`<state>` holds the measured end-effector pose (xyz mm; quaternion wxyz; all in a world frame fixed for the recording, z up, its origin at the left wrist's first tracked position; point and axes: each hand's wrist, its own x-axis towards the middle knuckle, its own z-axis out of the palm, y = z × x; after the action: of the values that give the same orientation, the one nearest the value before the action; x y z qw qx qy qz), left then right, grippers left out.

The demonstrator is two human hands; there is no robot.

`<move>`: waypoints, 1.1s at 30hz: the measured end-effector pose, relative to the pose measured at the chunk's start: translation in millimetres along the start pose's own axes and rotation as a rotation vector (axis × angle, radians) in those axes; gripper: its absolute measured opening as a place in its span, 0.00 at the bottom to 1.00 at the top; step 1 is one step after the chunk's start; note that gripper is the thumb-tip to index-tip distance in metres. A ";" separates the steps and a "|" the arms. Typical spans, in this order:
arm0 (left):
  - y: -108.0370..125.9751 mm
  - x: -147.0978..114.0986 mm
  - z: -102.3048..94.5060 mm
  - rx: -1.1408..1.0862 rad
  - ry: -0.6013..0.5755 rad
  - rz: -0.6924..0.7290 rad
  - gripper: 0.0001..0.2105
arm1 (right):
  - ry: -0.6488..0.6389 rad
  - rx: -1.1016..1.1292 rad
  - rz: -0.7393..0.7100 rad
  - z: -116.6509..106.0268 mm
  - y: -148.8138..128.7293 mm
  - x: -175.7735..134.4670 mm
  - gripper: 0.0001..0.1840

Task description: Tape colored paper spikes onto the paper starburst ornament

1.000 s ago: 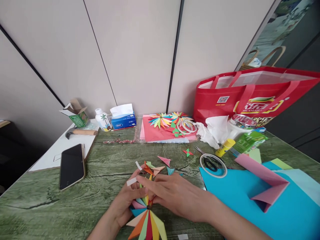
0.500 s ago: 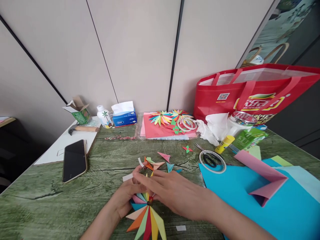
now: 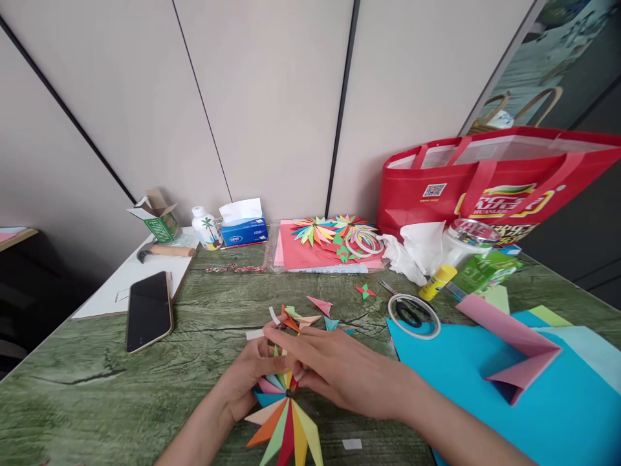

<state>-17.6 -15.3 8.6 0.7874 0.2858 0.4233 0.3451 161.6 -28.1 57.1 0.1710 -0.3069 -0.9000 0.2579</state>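
A multicoloured folded-paper star [image 3: 287, 424] with pointed rays is held low over the table in front of me. My left hand [image 3: 250, 375] is closed around its upper left rays. From the upper right, my right hand [image 3: 334, 366] pinches at the star's top rays and partly hides them. White strips of tape [image 3: 254, 334] stick out by my fingertips. Just beyond my hands lie several loose folded paper pieces [image 3: 320, 305] in pink, teal, orange and green. A short white strip [image 3: 352, 444] rests on the table to the star's right.
On the right are blue paper sheets [image 3: 466, 388], a folded pink sheet [image 3: 519, 349], a tape roll [image 3: 414, 316], scissors [image 3: 409, 314] and a glue stick [image 3: 438, 282]. A red bag [image 3: 436, 194] stands behind. Leftward are a phone [image 3: 149, 312], a hammer [image 3: 167, 250] and a tissue pack [image 3: 244, 230].
My right hand's fingers have curled in slightly toward the star's top rays. My left hand keeps its hold. The whole view has shifted a little.
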 end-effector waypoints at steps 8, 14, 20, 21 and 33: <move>-2.1 3.8 -4.2 0.015 -0.004 0.009 0.08 | 0.045 -0.064 -0.020 7.2 3.0 -2.8 0.37; 0.2 1.8 -3.0 -0.009 0.017 0.039 0.11 | 0.102 -0.150 -0.038 11.9 4.2 -4.8 0.38; 0.0 1.9 0.5 -0.010 0.047 0.013 0.17 | 0.008 -0.219 -0.046 10.7 4.5 -4.3 0.40; -0.1 2.1 1.5 -0.014 0.044 0.018 0.20 | -0.006 -0.215 -0.049 9.9 4.1 -4.1 0.41; -1.0 2.3 -0.5 0.026 0.034 0.017 0.21 | 0.027 -0.082 -0.020 9.1 4.0 -2.2 0.39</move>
<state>-16.8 -14.0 6.5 0.7734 0.2935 0.4387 0.3511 160.9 -30.1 47.2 0.1732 -0.3080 -0.9105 0.2150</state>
